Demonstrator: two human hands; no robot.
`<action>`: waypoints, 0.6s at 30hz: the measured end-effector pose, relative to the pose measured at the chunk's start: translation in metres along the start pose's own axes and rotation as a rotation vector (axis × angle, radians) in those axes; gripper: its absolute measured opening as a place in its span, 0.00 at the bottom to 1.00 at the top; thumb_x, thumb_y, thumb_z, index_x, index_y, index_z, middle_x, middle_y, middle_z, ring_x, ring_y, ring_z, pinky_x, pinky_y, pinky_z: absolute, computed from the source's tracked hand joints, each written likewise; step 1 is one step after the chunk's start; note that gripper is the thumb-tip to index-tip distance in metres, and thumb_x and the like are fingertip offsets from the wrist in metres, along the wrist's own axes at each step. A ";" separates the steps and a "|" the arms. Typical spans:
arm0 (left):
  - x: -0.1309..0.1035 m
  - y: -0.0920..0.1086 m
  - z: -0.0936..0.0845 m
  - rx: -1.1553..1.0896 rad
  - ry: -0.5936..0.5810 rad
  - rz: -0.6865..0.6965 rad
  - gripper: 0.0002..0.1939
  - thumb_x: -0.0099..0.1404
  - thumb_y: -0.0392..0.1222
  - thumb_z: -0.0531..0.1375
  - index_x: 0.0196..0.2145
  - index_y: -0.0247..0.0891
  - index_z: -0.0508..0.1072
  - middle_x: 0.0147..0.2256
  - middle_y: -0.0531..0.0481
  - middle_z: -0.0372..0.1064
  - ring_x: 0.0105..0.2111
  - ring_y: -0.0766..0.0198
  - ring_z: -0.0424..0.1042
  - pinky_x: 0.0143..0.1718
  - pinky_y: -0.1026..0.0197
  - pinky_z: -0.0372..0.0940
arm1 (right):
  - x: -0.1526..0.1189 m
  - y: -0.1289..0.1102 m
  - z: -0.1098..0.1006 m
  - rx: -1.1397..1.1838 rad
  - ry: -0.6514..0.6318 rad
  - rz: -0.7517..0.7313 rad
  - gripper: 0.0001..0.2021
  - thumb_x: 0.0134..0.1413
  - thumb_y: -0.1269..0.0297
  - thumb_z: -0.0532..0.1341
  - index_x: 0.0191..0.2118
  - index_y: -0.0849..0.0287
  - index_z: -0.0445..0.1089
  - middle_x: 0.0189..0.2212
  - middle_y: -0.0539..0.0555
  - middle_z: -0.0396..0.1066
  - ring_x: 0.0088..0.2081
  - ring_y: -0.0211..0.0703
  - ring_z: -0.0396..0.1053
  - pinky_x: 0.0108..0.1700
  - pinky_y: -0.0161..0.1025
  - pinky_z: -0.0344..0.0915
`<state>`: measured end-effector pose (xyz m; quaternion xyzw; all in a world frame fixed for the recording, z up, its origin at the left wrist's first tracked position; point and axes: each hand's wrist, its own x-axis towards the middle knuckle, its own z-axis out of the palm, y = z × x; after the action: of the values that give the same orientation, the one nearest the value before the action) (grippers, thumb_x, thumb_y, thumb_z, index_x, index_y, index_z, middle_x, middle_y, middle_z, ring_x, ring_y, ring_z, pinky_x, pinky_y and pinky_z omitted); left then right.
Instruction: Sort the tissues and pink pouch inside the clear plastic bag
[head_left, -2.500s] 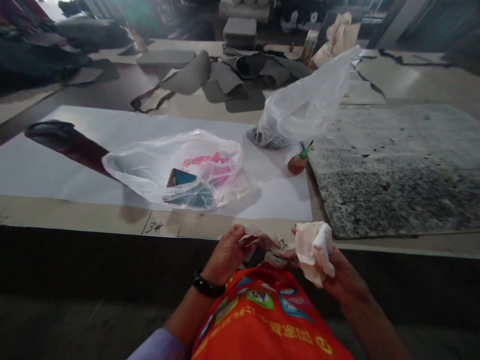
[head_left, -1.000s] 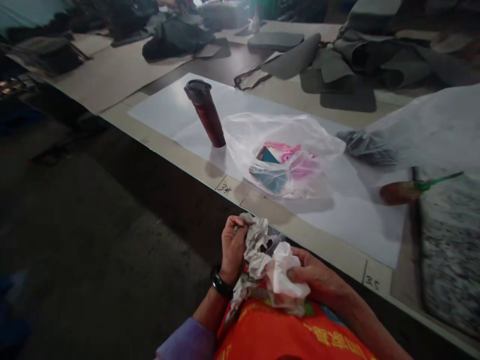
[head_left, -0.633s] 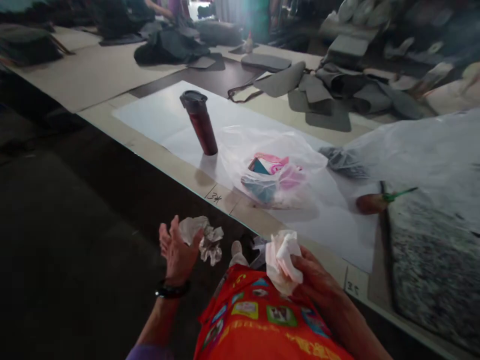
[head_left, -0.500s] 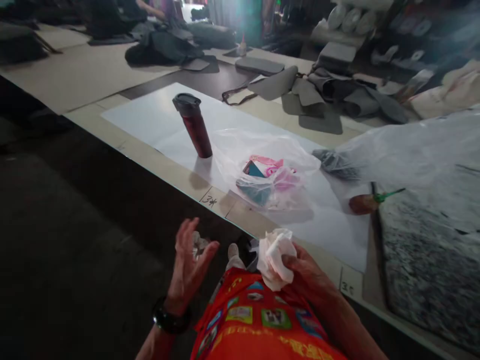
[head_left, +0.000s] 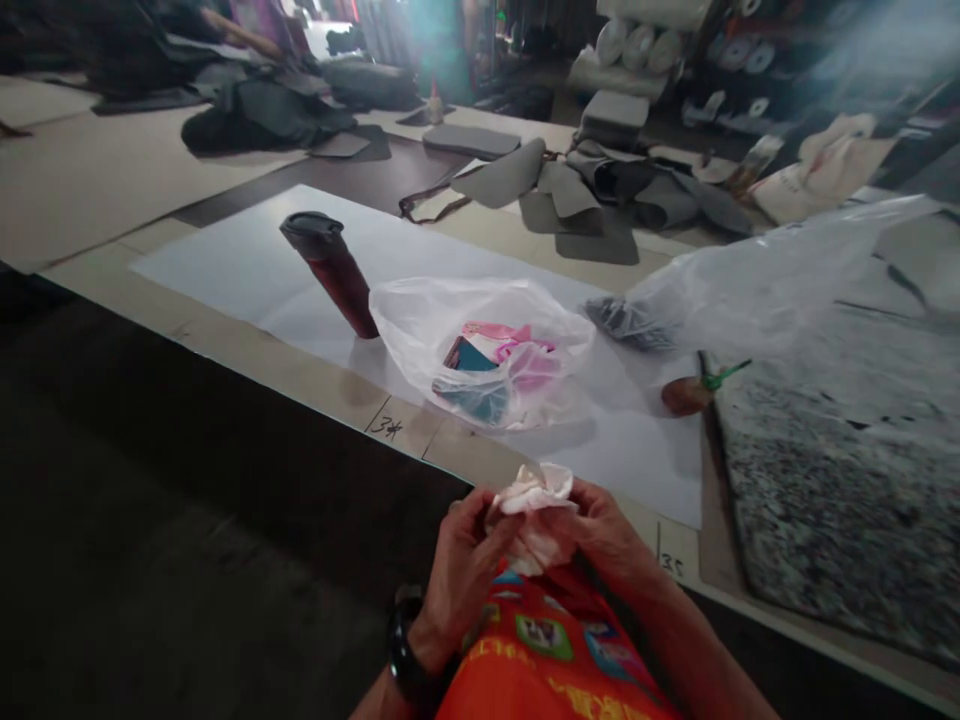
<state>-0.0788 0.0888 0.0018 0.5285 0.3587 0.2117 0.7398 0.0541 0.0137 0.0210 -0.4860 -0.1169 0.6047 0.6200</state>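
Note:
A crumpled white tissue (head_left: 536,525) is held between both hands in front of my red printed apron (head_left: 555,650), close to the table's front edge. My left hand (head_left: 469,560), with a dark band on its wrist, grips the tissue's left side with thumb and fingers. On the opposite side my right hand (head_left: 607,535) pinches it, fingertips partly hidden by its folds. Just beyond the hands, an open translucent plastic bag (head_left: 405,310) lies on the white sheet (head_left: 247,270). Inside it are a teal flat item (head_left: 471,358) and something pink (head_left: 532,365).
A dark red tumbler (head_left: 341,285) stands left of the bag. To the right lie a green-tipped brown tool (head_left: 686,396), clear plastic sheeting (head_left: 757,270) and a speckled slab (head_left: 832,500). Grey material pieces (head_left: 570,195) cover the far side. A person's arm (head_left: 240,35) shows at back left.
My left hand has moved right and closed on the tissue, which only my right hand held before. A crumpled pale piece seen by my left hand is out of sight. The view has shifted right.

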 end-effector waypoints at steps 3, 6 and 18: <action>0.002 -0.001 0.005 0.006 0.022 0.034 0.12 0.59 0.47 0.61 0.33 0.35 0.69 0.28 0.53 0.62 0.26 0.70 0.57 0.26 0.69 0.56 | 0.001 -0.001 -0.004 -0.034 0.058 -0.065 0.16 0.38 0.59 0.70 0.33 0.60 0.72 0.26 0.49 0.71 0.27 0.35 0.65 0.30 0.31 0.62; 0.004 -0.005 0.008 0.037 0.031 0.055 0.11 0.59 0.47 0.61 0.34 0.36 0.69 0.27 0.53 0.62 0.25 0.70 0.58 0.25 0.69 0.56 | 0.000 -0.002 -0.006 -0.030 0.075 -0.099 0.17 0.36 0.56 0.71 0.30 0.60 0.69 0.25 0.48 0.69 0.26 0.34 0.62 0.28 0.31 0.61; 0.005 0.009 0.009 0.170 0.012 0.447 0.06 0.58 0.32 0.60 0.33 0.40 0.68 0.33 0.51 0.67 0.33 0.65 0.67 0.34 0.66 0.61 | -0.009 -0.015 -0.016 -0.486 0.090 -0.384 0.10 0.40 0.61 0.69 0.28 0.58 0.69 0.36 0.52 0.68 0.35 0.40 0.65 0.37 0.33 0.59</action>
<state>-0.0681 0.0897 0.0100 0.6538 0.2538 0.3424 0.6252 0.0728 0.0017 0.0285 -0.6154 -0.3199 0.4087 0.5933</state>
